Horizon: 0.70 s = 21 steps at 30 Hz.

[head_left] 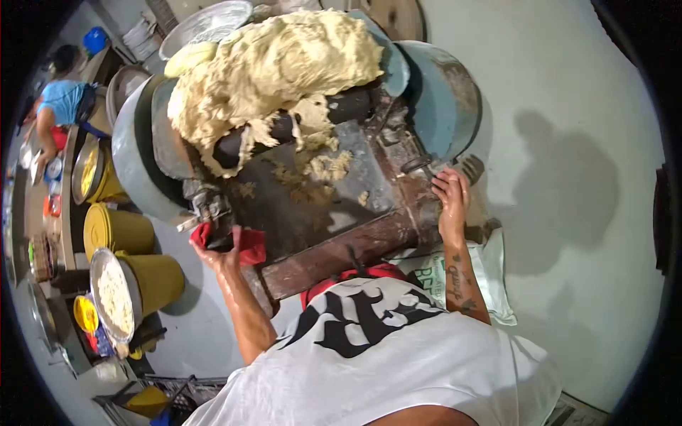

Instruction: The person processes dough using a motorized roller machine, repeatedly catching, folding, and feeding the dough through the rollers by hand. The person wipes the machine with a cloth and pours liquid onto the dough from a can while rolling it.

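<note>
A big mass of pale yellow dough (284,60) lies over the dark rollers (348,105) of a dough machine, and ragged strips hang down in front. My left hand (222,257) is at the machine's left front corner, its thumb and fingers around a red cloth (250,247) beside a metal adjuster (209,202). On the right side of the frame (418,195), my right hand (452,200) rests with its fingers stretched out, close to a dark round knob (417,165). Dough scraps (330,167) are scattered on the metal bed (355,145) below the rollers.
Blue-grey drum guards (437,106) flank the rollers. Yellow buckets (121,231) stand on the left, with a pan of pale shreds (114,295) near them. A person in a blue shirt (65,103) works at a counter far left. A printed sack (490,273) lies under my right forearm.
</note>
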{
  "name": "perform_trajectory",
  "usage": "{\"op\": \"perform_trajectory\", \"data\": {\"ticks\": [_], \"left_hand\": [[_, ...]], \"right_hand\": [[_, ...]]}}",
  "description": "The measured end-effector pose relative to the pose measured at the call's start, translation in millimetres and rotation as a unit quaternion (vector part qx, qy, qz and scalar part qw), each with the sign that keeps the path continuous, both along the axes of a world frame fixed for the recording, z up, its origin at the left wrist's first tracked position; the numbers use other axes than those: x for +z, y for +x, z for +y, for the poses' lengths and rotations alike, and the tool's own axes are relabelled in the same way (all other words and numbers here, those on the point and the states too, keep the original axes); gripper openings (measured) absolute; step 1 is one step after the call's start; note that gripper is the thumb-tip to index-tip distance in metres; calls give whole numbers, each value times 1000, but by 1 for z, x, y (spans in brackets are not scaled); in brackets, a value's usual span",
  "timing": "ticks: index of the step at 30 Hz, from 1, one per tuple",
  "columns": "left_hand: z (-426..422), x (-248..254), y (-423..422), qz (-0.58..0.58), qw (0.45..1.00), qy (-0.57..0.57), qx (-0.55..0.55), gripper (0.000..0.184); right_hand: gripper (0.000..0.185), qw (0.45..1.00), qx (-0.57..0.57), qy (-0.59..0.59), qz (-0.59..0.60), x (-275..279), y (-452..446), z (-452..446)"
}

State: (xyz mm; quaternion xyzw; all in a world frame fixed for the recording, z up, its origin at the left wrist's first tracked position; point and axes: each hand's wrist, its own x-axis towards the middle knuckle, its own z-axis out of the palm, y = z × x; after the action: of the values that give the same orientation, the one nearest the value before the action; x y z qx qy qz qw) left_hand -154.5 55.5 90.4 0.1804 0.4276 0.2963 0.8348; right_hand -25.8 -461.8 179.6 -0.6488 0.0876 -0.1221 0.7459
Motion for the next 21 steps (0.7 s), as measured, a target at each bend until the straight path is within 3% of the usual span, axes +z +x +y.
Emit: {"op": "perform_trajectory", "data": {"ticks": [2, 3, 5, 7, 8, 10, 12, 14, 16, 17, 18, 20, 21], "left_hand": [[2, 1, 7, -14, 999, -6, 39, 31], [-2, 4, 9, -37, 997, -61, 31, 21], [9, -36, 9, -45, 997, -15, 60, 17], [-22, -14, 26, 2, 970, 180, 164, 14], [19, -93, 12, 21, 972, 177, 153, 13], [-13, -69, 31, 129, 899, 315, 275, 45], [-23, -69, 20, 142, 890, 391, 184, 74], [-27, -75, 16, 327, 767, 519, 191, 84], [-20, -79, 6, 364, 744, 539, 152, 93], [-14, -80, 5, 375, 746, 525, 165, 93], [-36, -17, 12, 155, 940, 237, 188, 94], [-10, 17, -20, -57, 996, 62, 9, 81], [-3, 20, -21, -24, 999, 22, -28, 76]], "right_hand": [[41, 1000, -21, 17, -6, 0, 22, -18], [40, 999, -22, 28, -6, -3, 40, -23], [39, 1000, -7, 28, -2, -11, 63, -34], [37, 999, 38, 5, 10, -7, 88, -36], [37, 999, 46, 0, 3, -3, 101, -37], [36, 998, 56, -6, -5, -2, 120, -41], [36, 997, 61, -31, -40, -4, 134, -46], [37, 991, 77, -91, -55, 1, 139, -48], [37, 981, 94, -150, -84, 8, 142, -47], [38, 981, 93, -139, -95, 4, 148, -48], [38, 983, 93, -132, -91, 1, 149, -50], [37, 987, 86, -112, -83, -2, 156, -49], [36, 988, 96, -85, -84, -3, 154, -47]]}}
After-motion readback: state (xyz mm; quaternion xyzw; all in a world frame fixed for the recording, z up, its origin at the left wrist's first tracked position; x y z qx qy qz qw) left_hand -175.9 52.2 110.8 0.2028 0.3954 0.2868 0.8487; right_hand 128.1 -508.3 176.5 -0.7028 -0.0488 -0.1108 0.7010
